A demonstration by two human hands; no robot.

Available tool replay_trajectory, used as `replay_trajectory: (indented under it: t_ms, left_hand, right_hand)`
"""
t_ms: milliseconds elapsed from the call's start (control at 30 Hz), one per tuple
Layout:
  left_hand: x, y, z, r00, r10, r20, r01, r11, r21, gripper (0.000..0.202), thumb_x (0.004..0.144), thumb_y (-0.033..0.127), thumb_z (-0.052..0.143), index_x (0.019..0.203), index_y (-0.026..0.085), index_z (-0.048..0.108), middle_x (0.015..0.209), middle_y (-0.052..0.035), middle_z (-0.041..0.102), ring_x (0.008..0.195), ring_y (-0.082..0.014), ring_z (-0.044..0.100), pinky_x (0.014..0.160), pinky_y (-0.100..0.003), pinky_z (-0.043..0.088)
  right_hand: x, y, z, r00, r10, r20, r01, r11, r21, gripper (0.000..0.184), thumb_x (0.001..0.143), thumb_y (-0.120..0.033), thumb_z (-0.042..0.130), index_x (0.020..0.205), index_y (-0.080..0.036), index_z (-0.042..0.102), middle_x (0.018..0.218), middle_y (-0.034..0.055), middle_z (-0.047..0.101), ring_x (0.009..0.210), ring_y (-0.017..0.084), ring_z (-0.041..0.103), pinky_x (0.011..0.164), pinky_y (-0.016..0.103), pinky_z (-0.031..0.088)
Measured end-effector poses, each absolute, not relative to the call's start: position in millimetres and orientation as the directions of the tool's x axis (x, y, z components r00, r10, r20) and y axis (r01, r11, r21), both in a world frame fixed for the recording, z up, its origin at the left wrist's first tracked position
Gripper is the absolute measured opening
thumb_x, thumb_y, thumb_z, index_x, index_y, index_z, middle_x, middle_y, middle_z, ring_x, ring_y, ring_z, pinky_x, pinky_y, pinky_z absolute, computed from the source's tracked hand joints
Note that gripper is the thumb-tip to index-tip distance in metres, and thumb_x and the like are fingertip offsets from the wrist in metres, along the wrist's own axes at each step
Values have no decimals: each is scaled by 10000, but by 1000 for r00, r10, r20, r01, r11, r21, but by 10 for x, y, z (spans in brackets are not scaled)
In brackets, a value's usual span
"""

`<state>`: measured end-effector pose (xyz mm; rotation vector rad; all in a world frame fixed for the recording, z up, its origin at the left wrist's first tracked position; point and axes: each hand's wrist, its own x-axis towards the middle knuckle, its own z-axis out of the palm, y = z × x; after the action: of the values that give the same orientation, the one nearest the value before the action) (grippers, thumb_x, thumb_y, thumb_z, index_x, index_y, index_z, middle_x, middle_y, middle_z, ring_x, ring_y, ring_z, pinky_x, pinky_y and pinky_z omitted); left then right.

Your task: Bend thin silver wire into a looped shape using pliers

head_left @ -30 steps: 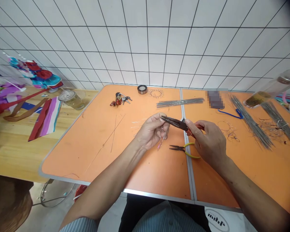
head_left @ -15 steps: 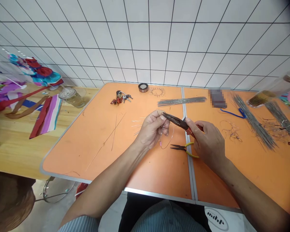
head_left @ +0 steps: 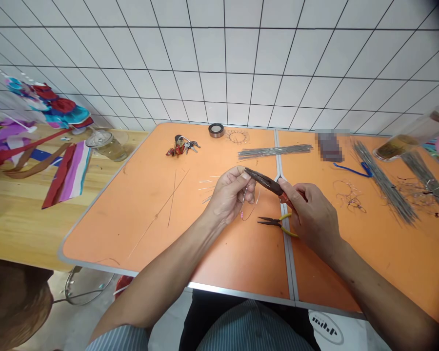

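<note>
Through the head camera I see two bare hands at work over an orange table (head_left: 205, 263), near the middle of the frame. My left hand (head_left: 231, 194) pinches a thin wire (head_left: 243, 201) between thumb and fingers; it hangs below them in a curve, with a pink bead (head_left: 242, 214) low on it. My right hand (head_left: 314, 209) is wrapped around the handles of red-handled pliers (head_left: 265, 181), whose nose reaches the left fingertips; whether it bites the wire there I cannot tell. I judge the piece partly made: the bead is on and the wire is curved, but its end looks unfinished. At upper centre lies a ring of wire (head_left: 236, 137), perhaps already shaped. Plenty of straight stock remains: one wire bundle (head_left: 276, 151) at upper centre, and another bundle (head_left: 386, 183) on the right. Yellow-handled pliers (head_left: 269, 221) lie unused just below the hands.
</note>
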<state>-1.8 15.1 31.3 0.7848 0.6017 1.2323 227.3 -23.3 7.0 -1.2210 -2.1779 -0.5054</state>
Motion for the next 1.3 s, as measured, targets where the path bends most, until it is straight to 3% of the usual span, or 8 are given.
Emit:
replay_trajectory:
  t_ms: [1067,1300]
  left_hand:
    - [-52,159,347,300,953,-27,-587,207,782,465,774,413,949,773,176,548,631,68,575,435,-30,471,444,-176,449]
    - [-33,173,317,223,973,50,-510,73,857,401,871,460,862,836,186,571,692,49,628,463,-62,537,477,-210,433]
  right_hand:
    - [2251,-283,134,-439,637,633,861,501,93,559,985,35,537,1497,-184,582,1002,76,732,860,216,651,606,302,411]
    - [2239,-208,41,-337,720,607,868,487,-96,562,1068,-63,507,1615,-187,486,1157,113,788,1029,271,701,739,354,525]
